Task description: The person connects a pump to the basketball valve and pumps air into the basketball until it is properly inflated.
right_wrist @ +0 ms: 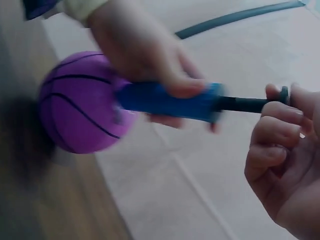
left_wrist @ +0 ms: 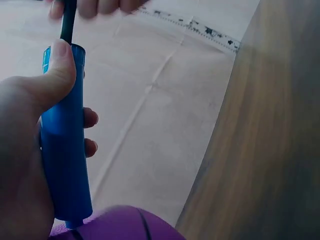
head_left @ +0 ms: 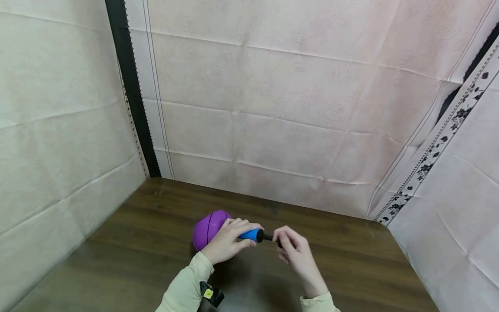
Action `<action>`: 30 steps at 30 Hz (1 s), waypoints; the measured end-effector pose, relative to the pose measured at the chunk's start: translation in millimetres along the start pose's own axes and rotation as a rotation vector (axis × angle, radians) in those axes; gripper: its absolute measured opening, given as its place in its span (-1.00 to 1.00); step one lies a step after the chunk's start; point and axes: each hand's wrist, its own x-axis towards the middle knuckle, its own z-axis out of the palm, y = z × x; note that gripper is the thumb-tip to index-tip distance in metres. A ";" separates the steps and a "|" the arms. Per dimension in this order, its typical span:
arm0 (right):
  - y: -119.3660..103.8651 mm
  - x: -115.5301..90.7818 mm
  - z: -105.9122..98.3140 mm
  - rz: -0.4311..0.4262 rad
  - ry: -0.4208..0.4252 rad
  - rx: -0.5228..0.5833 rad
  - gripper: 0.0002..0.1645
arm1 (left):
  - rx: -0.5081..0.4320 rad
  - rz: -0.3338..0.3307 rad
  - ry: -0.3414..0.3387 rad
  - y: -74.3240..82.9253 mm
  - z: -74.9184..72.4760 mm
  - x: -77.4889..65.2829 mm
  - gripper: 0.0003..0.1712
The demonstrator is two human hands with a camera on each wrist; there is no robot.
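A blue hand pump (left_wrist: 65, 150) has its nozzle end against a purple ball (right_wrist: 80, 107) marked with black lines. My left hand (head_left: 229, 239) grips the pump's blue barrel, the thumb lying along it near the black-rod end. The ball sits just beyond that hand, on the left in the head view. My right hand (head_left: 295, 253) pinches the end of the black plunger rod (right_wrist: 245, 104), which sticks partway out of the barrel. Whether the nozzle is inside the ball is hard to see; the two meet in the left wrist view.
Beneath the hands is a dark brown wooden tabletop (head_left: 351, 264). Pale cloth walls (head_left: 273, 108) enclose it at the back and both sides. A small black device with a yellow label (head_left: 209, 294) is worn on the left wrist.
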 end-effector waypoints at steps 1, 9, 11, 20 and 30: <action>-2.4 -1.6 -3.3 -0.017 0.036 0.021 -0.65 | -0.001 -0.014 0.010 -2.0 -0.8 -0.6 -0.55; 1.4 -1.1 -4.4 -0.074 0.109 0.180 -0.69 | 0.040 -0.058 0.050 1.2 5.1 -0.4 -0.59; 7.7 1.7 3.3 0.004 0.107 0.166 -0.70 | 0.047 -0.052 0.040 5.2 9.5 -0.2 -0.59; 10.9 1.0 2.1 0.145 0.127 0.107 -0.56 | 0.047 -0.083 -0.010 5.1 14.7 -1.4 -0.56; -2.5 -5.2 -12.9 -0.043 0.183 0.127 -0.71 | -0.014 -0.162 -0.015 -10.8 10.7 -3.6 -0.53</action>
